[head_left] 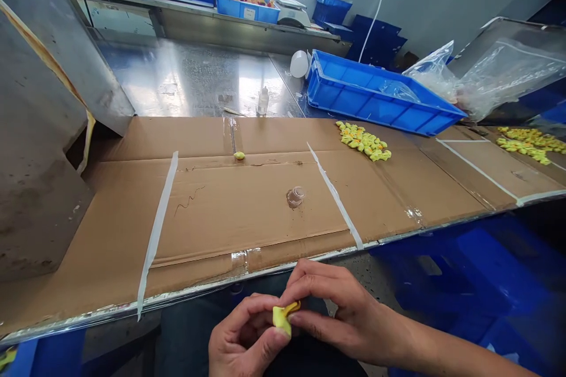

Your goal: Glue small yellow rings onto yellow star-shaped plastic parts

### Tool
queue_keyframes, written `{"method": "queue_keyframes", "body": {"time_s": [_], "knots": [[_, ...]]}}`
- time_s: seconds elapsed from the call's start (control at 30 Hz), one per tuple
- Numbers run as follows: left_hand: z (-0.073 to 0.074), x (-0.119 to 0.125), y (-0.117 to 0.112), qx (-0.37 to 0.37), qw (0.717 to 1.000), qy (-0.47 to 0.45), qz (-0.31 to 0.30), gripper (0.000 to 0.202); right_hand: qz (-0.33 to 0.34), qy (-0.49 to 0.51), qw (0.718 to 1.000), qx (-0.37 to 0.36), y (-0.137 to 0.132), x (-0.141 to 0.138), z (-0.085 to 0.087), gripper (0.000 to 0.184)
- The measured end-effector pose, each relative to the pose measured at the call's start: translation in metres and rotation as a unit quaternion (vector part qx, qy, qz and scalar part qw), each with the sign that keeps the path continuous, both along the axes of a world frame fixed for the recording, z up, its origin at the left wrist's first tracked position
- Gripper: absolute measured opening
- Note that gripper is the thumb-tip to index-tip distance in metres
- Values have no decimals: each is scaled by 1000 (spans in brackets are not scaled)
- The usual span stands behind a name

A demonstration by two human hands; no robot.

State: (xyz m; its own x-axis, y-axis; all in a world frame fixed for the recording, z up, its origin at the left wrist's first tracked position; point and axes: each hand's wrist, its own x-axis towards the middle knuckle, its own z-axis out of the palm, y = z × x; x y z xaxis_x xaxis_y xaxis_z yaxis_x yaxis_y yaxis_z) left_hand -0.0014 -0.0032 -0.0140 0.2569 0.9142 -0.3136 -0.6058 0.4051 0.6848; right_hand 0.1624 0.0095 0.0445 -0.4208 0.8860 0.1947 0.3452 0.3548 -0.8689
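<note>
Below the table's front edge, my left hand (247, 336) pinches a small yellow piece (281, 319) between thumb and fingers. My right hand (338, 306) closes on an orange-yellow strip (292, 307) at the upper right side of that piece. Whether the strip is part of the yellow piece or separate, I cannot tell. A single similar yellow piece (239, 155) lies on the cardboard (247, 206). A small clear cup (298, 194) stands on the cardboard to the right.
A cluster of yellow pieces (363, 141) lies near a blue crate (380, 94); more yellow pieces (528, 142) are at far right. A small bottle (262, 102) stands behind the cardboard. A metal housing (39, 147) bounds the left. White tape strips (158, 230) cross the cardboard.
</note>
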Motion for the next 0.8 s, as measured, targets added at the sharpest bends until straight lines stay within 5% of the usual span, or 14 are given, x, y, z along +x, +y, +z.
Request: {"method": "queue_keyframes", "body": {"time_s": [0.8], "knots": [[7,-9,-4,55,998,36,6,15,37,-79,995,47,-1,-4,16,12]]}}
